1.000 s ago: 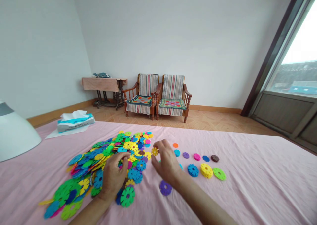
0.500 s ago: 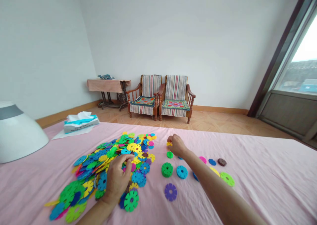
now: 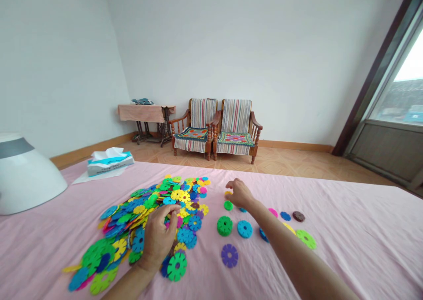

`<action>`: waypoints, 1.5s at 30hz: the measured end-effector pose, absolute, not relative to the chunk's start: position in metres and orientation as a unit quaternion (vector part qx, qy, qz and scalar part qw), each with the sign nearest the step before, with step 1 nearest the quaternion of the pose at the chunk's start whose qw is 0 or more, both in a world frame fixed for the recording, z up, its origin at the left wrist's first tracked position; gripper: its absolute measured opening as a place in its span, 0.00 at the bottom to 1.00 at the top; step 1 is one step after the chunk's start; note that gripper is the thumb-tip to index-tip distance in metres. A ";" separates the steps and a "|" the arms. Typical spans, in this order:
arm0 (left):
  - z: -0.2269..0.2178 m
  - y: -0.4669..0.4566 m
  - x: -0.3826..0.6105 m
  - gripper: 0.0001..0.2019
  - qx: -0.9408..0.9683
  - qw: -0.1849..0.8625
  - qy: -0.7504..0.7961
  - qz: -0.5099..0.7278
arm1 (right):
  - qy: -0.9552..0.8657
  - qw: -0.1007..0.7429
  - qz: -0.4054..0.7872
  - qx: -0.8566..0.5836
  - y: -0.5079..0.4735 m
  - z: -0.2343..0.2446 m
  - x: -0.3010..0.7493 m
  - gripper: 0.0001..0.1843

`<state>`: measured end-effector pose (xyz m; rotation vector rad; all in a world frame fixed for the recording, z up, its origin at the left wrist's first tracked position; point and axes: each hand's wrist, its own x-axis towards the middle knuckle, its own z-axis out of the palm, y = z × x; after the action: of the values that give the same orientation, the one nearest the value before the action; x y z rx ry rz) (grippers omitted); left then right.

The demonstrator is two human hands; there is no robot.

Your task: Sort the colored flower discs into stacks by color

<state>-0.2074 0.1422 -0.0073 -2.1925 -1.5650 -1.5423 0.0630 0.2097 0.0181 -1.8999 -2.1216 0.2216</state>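
Observation:
A heap of flat, notched plastic discs (image 3: 145,205) in many colours lies on the pink cloth (image 3: 350,234). My left hand (image 3: 157,237) rests on the heap's near side, its fingers bent and pressed together over the discs. My right hand (image 3: 239,193) reaches out to the right of the heap, fingers curled on a small yellow disc (image 3: 228,193). Just below it lie a small green disc (image 3: 228,205), a bigger green disc (image 3: 224,225), a blue disc (image 3: 245,229) and a purple disc (image 3: 229,255). My forearm covers part of this group.
Right of my arm lie pink (image 3: 272,212), blue (image 3: 284,215), brown (image 3: 298,216) and light green (image 3: 306,238) discs. A tissue box (image 3: 110,161) and a white domed object (image 3: 26,176) stand at the left. Two wooden armchairs (image 3: 216,130) stand by the far wall.
My right hand picked a small yellow disc from the heap's edge and carried it away to the far right of the heap. My left hand stayed on the heap.

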 end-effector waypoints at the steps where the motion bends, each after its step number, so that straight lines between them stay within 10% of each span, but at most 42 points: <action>1: -0.007 0.142 -0.207 0.10 -0.706 0.019 -0.504 -0.497 | -0.740 0.143 0.076 -0.653 0.211 0.019 0.064 0.18; 8: -0.009 0.142 -0.208 0.10 -0.708 0.015 -0.507 -0.492 | -0.816 0.090 0.077 -0.566 0.211 0.024 0.067 0.28; 19: -0.011 0.143 -0.210 0.10 -0.710 0.013 -0.511 -0.485 | -0.831 0.041 0.062 -0.552 0.205 0.024 0.065 0.08; 45: -0.012 0.144 -0.209 0.10 -0.709 0.014 -0.510 -0.487 | -0.822 0.017 0.058 -0.566 0.206 0.022 0.066 0.14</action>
<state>-0.2092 0.1443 -0.0119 -2.2087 -1.5872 -1.5149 0.0658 0.2058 0.0221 -1.7592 -2.5541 0.1815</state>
